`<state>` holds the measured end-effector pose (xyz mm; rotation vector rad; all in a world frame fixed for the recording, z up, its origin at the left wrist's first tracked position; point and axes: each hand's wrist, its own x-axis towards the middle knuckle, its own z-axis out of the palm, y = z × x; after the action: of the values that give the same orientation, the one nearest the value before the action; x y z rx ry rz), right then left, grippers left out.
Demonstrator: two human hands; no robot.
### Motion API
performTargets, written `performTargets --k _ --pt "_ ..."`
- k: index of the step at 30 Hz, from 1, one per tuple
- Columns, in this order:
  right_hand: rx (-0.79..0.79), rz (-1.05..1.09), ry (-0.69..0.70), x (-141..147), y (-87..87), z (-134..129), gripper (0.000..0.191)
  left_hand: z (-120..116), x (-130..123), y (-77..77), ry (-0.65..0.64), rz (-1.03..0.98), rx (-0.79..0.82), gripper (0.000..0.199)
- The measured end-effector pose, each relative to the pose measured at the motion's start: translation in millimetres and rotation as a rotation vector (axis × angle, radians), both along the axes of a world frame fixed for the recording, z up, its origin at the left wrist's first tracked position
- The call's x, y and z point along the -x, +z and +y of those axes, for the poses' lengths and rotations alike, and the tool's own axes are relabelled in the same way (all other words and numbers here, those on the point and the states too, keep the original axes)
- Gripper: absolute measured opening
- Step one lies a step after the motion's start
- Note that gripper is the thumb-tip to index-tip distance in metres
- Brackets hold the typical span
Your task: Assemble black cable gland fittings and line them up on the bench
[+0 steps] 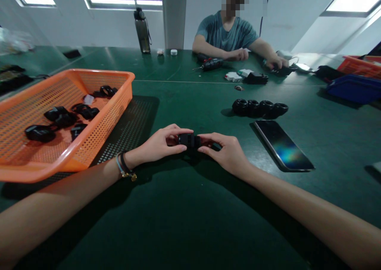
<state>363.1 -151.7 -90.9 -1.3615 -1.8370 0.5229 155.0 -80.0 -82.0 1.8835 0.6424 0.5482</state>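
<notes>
Between my two hands, just above the green table, is a small black plastic part. My left hand pinches its left end between thumb and fingers. On the opposite end, the thumb and fingertips of my right hand are closed as well. The exact kind of part cannot be made out. To the left, an orange basket holds several black parts lying loose. A row of several black rounded parts with holes lies beyond my right hand, and a phone rests nearer to it.
Across the green table a person in a teal shirt sits with one hand on a black object. A power drill lies before them. A water bottle stands at the back; a blue bin is at right.
</notes>
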Motion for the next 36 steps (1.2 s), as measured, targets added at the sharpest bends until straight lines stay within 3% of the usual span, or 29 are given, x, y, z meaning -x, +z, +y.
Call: performTargets --k 9,14,36 --pt "0.009 -0.008 0.003 -0.4 -0.3 0.1 0.024 -2.3 -1.0 1.8 0.002 -0.002 0.008 0.04" --pt "-0.008 0.06 0.031 0.1 -3.2 0.5 0.035 -1.9 -0.9 2.0 0.002 0.014 -0.014 0.042" --pt "0.005 0.075 0.03 0.7 -3.4 0.8 0.03 -1.0 -0.3 2.4 0.002 0.018 -0.018 0.041"
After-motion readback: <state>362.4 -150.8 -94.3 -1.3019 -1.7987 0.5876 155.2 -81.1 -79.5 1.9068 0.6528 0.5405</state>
